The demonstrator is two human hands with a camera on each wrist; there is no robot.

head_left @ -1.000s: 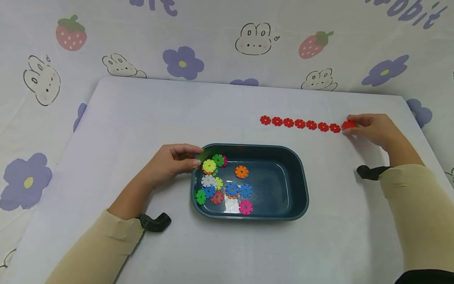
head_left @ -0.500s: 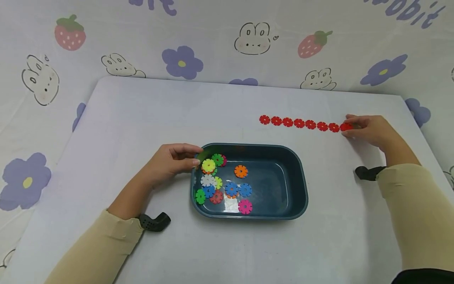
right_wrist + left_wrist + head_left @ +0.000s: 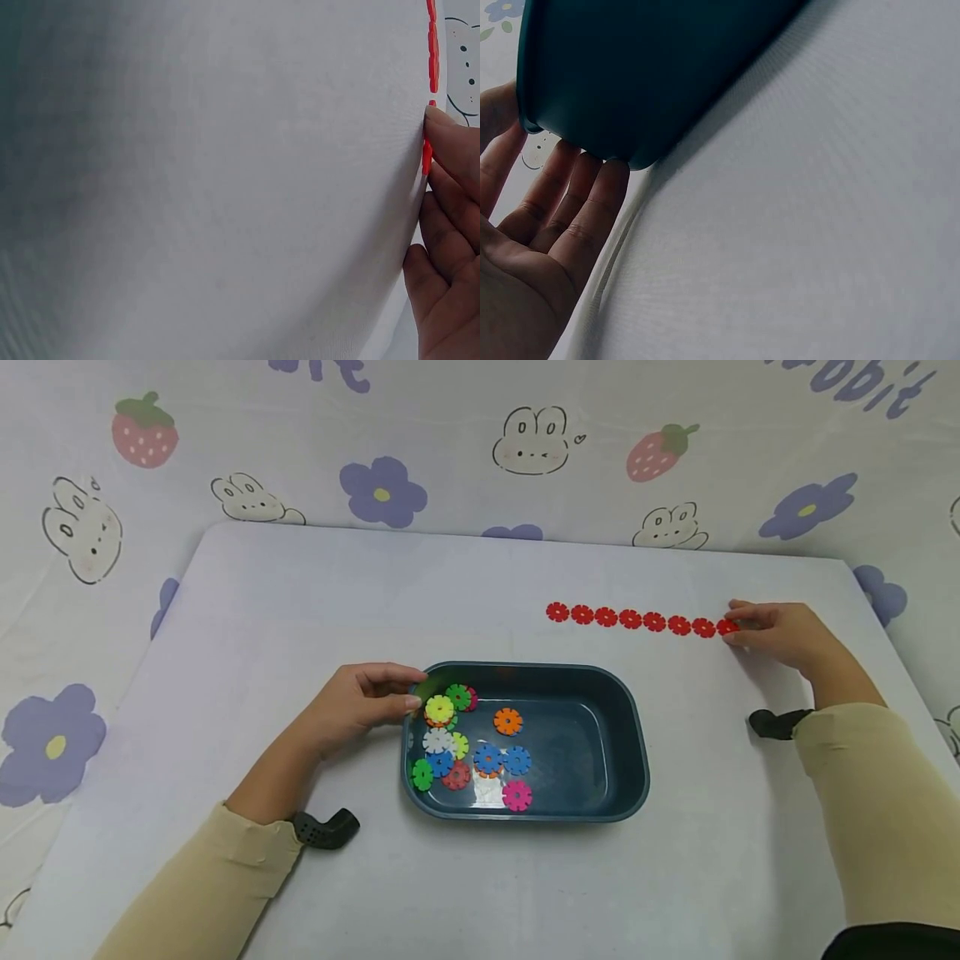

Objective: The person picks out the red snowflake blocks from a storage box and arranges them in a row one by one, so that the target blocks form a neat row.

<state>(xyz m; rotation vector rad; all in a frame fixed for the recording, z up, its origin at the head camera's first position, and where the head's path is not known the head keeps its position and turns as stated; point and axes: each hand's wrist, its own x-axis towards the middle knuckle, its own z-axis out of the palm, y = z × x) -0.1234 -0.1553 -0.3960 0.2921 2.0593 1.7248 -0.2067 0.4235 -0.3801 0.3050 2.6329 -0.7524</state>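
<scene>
A row of several red notched plastic discs (image 3: pixel 630 619) lies on the white table to the right of the middle. At its right end my right hand (image 3: pixel 783 631) pinches the last red disc (image 3: pixel 727 627) between thumb and fingers, down at the table surface. In the right wrist view this red disc (image 3: pixel 427 155) shows edge-on beside the thumb. My left hand (image 3: pixel 352 706) grips the left end of a dark blue plastic tray (image 3: pixel 573 735). Seen from the left wrist, fingers (image 3: pixel 592 210) lie against the tray's outer wall (image 3: pixel 645 75).
Inside the tray, mostly on its left side, lie loose discs: blue discs (image 3: pixel 517 760), an orange disc (image 3: pixel 508 722), a pink disc (image 3: pixel 517 795), a white disc (image 3: pixel 438 741) and others. A patterned cloth (image 3: pixel 450 435) hangs behind the table's far edge.
My right hand has moved slightly left and set the last red disc down flat against the end of the row. The left hand stays at the tray.
</scene>
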